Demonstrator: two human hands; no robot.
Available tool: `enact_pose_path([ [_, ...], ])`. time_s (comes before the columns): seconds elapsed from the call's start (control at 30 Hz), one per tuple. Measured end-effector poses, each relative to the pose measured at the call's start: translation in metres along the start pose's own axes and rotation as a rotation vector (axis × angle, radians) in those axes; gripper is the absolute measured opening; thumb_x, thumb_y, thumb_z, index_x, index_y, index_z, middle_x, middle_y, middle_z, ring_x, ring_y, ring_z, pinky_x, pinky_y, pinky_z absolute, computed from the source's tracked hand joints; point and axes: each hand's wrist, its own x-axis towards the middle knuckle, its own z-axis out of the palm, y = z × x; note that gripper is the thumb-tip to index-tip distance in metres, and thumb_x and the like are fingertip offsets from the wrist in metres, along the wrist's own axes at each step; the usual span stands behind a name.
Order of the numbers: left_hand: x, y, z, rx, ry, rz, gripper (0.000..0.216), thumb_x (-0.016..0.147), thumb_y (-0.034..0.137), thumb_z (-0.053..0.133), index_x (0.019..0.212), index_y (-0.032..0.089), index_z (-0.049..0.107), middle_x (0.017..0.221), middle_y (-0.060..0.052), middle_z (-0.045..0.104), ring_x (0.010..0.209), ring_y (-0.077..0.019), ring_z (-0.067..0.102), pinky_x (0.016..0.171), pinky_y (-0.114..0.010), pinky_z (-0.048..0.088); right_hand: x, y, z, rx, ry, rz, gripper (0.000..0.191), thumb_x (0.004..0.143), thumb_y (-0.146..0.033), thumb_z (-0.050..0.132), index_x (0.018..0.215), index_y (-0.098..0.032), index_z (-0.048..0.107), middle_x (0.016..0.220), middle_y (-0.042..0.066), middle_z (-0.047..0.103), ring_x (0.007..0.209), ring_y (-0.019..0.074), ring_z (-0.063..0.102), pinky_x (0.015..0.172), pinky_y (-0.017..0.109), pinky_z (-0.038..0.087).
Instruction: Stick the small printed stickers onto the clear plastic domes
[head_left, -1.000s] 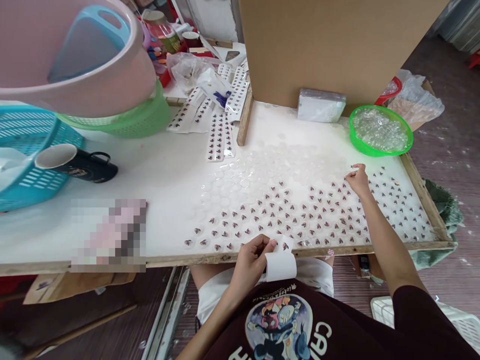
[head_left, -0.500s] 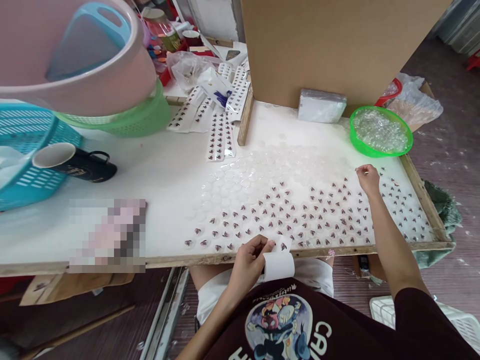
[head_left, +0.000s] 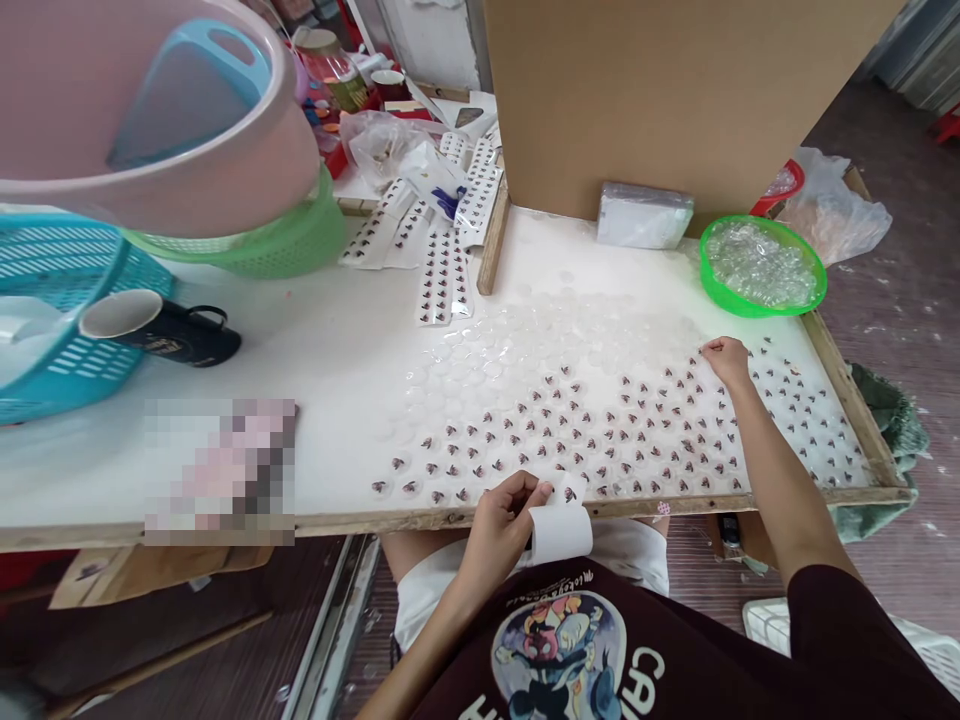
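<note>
My left hand is closed on a white sticker backing strip at the near edge of the white board. The strip curls down over my lap. My right hand reaches out over the board with its fingers curled down onto one of the clear round domes, at the far edge of the rows of domes with small dark stickers. What its fingertips hold is too small to see. A patch of bare clear domes lies beyond those rows.
A green bowl of clear domes stands at the far right, a wrapped white packet before a cardboard panel. Sticker sheets lie at the back centre. A black mug, teal basket and stacked basins fill the left.
My right hand has dropped from a raised pinch down onto the domes, shifting slightly left. The left hand keeps its hold on the strip.
</note>
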Motion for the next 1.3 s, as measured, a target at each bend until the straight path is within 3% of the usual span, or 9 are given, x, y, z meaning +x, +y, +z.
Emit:
enact_pose_path([
  [0.23,-0.004,0.003,0.005,-0.042,0.024,-0.016,0.038,0.085,0.049,0.065,0.067,0.017,0.055,0.061,0.003,0.048,0.057,-0.0109,0.039,0.051,-0.022,0.028,-0.022,-0.023,-0.027,-0.074,0.035,-0.056,0.011,0.068,-0.026,0.068,0.071,-0.023,0.058,0.069,0.006,0.062,0.077,0.027,0.061,0.08,0.039,0.047],
  [0.37,-0.005,0.004,0.004,-0.094,0.053,-0.008,0.039,0.083,0.052,0.067,0.069,0.017,0.055,0.062,0.003,0.049,0.057,-0.0111,0.04,0.051,-0.023,0.029,-0.082,-0.055,-0.03,0.015,0.082,-0.138,0.018,0.082,-0.036,0.054,0.08,-0.021,0.065,0.081,0.013,0.067,0.084,0.0297,0.063,0.085,0.044,0.045],
  [0.57,-0.005,0.004,0.004,-0.039,0.106,0.093,0.041,0.088,0.053,0.062,0.069,0.017,0.057,0.063,0.001,0.051,0.06,-0.0122,0.043,0.056,-0.025,0.034,-0.241,-0.113,-0.006,0.373,-0.982,-0.225,0.043,0.077,-0.056,0.073,0.112,-0.03,0.072,0.1,0.008,0.074,0.088,0.0283,0.067,0.074,0.039,0.053],
  [0.67,-0.007,0.002,-0.002,0.064,0.073,0.153,0.041,0.094,0.052,0.054,0.08,0.016,0.066,0.068,-0.002,0.06,0.065,-0.0152,0.052,0.062,-0.027,0.041,-0.276,-0.129,0.007,0.418,-1.11,-0.258,0.036,0.081,-0.056,0.071,0.097,-0.024,0.073,0.086,0.004,0.072,0.076,0.0224,0.063,0.063,0.03,0.049],
  [0.77,0.0,0.0,-0.04,0.196,0.144,0.226,0.041,0.097,0.05,0.051,0.116,0.019,0.068,0.099,-0.011,0.071,0.09,-0.0235,0.063,0.082,-0.035,0.049,-0.277,-0.127,0.015,0.458,-1.059,-0.223,0.037,0.082,-0.057,0.068,0.091,-0.022,0.072,0.083,0.003,0.071,0.07,0.02,0.061,0.058,0.027,0.047],
  [0.87,0.016,-0.004,-0.116,0.49,0.507,0.206,0.052,0.096,0.047,0.055,0.139,0.018,0.055,0.138,-0.019,0.057,0.128,-0.0349,0.051,0.108,-0.049,0.038,-0.272,-0.116,0.018,0.473,-1.034,-0.149,0.041,0.079,-0.059,0.071,0.095,-0.021,0.072,0.084,0.004,0.073,0.07,0.0204,0.062,0.059,0.028,0.048],
  [0.97,0.027,-0.013,-0.206,0.837,0.782,-0.03,0.075,0.088,0.045,0.065,0.149,0.009,0.041,0.153,-0.028,0.039,0.145,-0.0458,0.029,0.117,-0.06,0.019,-0.273,-0.105,0.02,0.496,-1.016,-0.053,0.047,0.074,-0.06,0.076,0.1,-0.021,0.071,0.083,0.005,0.074,0.069,0.0224,0.064,0.06,0.031,0.052],
  [1.07,0.025,-0.027,-0.27,1.021,0.824,-0.284,0.09,0.083,0.045,0.07,0.152,0.001,0.032,0.151,-0.036,0.038,0.142,-0.0528,0.029,0.113,-0.065,0.02,-0.278,-0.103,0.022,0.519,-1.001,0.034,0.054,0.069,-0.061,0.079,0.105,-0.021,0.071,0.085,0.007,0.075,0.072,0.0258,0.067,0.062,0.035,0.056],
  [1.3,0.006,-0.037,-0.29,0.564,0.854,-0.164,0.076,0.079,0.052,0.069,0.139,0.01,0.047,0.128,-0.024,0.063,0.119,-0.0393,0.059,0.098,-0.048,0.046,-0.287,-0.109,0.024,0.522,-0.914,0.023,0.042,0.074,-0.059,0.076,0.096,-0.024,0.07,0.072,0.002,0.07,0.063,0.0229,0.063,0.054,0.032,0.052],
])
